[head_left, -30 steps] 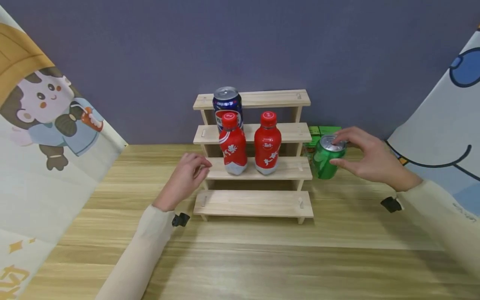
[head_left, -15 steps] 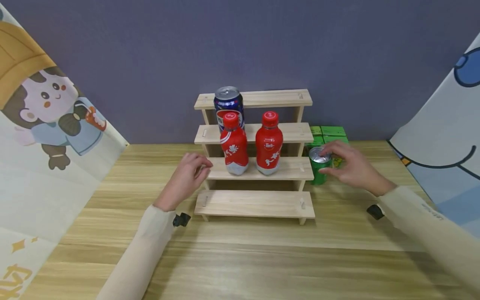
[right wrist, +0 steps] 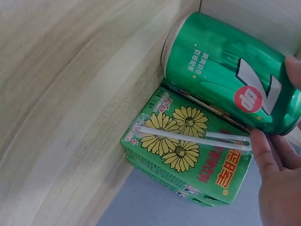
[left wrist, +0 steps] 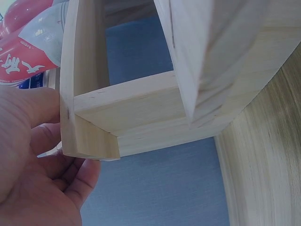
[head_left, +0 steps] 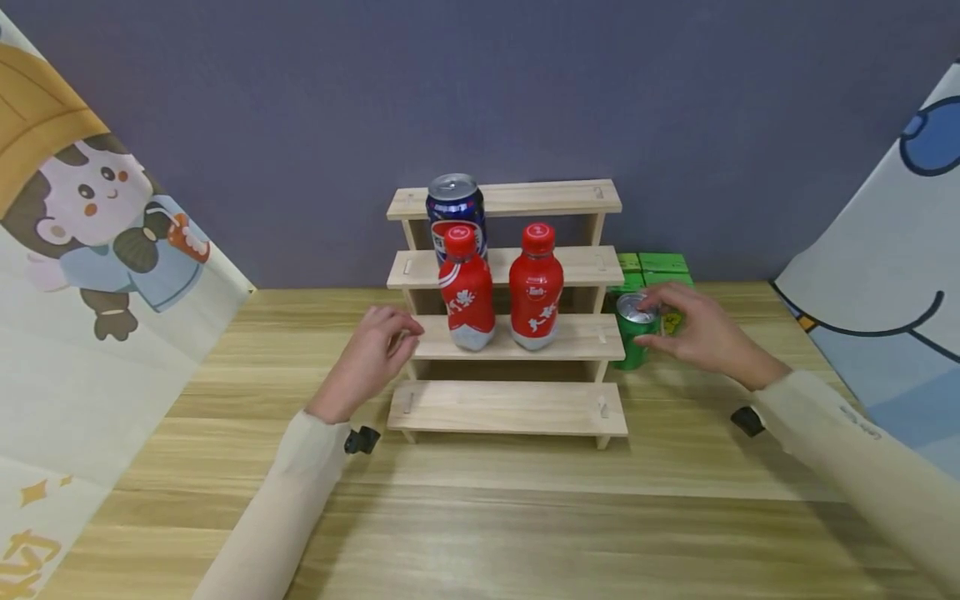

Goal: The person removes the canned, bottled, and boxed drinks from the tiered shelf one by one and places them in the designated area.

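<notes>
My right hand (head_left: 701, 333) holds a green soda can (head_left: 632, 354) near its silver top, thumb on one side and fingers on the other. The can stands upright on the table, just right of the wooden tiered shelf (head_left: 506, 408). A white 7 and a red spot mark the can (right wrist: 225, 70) in the right wrist view, where it sits close against green drink cartons (right wrist: 188, 150). At the shelf's left side my left hand (head_left: 375, 354), fingers curled, grips the end of a tier. The left wrist view has its thumb and fingertips at that board end (left wrist: 70, 136).
Two red bottles with red caps, a left one (head_left: 467, 300) and a right one (head_left: 536, 292), stand on a middle tier. Behind them, a dark blue can (head_left: 455, 204) stands higher up. Printed panels flank the wood-grain table (head_left: 525, 533), and a grey-blue wall (head_left: 525, 92) closes the back.
My right hand has brought the green can leftward and down beside the shelf, uncovering more of the cartons behind. In the last half second it has hardly moved. The left hand stays at the shelf.
</notes>
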`<state>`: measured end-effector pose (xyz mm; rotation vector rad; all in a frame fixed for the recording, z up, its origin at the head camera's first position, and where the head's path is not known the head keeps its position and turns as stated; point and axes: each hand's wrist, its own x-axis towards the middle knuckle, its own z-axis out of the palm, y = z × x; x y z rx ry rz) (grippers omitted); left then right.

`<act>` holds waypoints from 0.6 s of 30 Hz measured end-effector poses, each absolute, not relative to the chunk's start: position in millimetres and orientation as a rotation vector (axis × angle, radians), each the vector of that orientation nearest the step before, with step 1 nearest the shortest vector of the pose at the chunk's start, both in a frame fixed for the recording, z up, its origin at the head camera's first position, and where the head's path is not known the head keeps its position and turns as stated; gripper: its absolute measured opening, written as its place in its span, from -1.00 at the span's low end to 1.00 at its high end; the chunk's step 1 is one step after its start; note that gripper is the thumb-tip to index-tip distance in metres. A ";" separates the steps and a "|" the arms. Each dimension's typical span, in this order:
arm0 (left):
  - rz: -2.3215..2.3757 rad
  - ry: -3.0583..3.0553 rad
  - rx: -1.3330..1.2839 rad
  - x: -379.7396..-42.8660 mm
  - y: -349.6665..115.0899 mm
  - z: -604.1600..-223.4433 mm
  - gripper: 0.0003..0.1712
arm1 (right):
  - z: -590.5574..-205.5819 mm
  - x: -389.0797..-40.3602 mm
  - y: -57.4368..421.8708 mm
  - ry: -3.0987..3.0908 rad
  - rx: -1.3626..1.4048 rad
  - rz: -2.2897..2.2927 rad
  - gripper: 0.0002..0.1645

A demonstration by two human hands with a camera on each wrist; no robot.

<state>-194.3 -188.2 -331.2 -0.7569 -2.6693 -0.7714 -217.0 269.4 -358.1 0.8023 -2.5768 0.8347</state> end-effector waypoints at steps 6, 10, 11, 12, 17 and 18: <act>-0.778 -2.673 -0.749 -193.5 -187.9 -331.1 -0.90 | -348.7 -213.6 270.1 -2.589 0.801 0.817 -0.54; -0.783 -2.666 -0.757 -193.3 -187.7 -331.5 -0.90 | -330.7 -212.0 270.6 -2.501 0.822 0.806 -0.55; -0.785 -2.662 -0.760 -193.2 -187.7 -331.4 -0.90 | -325.3 -211.9 270.9 -2.468 0.835 0.795 -0.54; -0.785 -2.658 -0.762 -193.3 -187.5 -331.5 -0.90 | -320.0 -211.6 271.1 -2.445 0.846 0.772 -0.53; -0.778 -2.651 -0.768 -194.0 -187.5 -331.7 -0.90 | -291.7 -205.3 267.5 -2.410 0.880 0.703 -0.52; -0.774 -2.653 -0.767 -194.2 -187.6 -331.8 -0.90 | -286.0 -203.4 265.7 -2.415 0.880 0.692 -0.53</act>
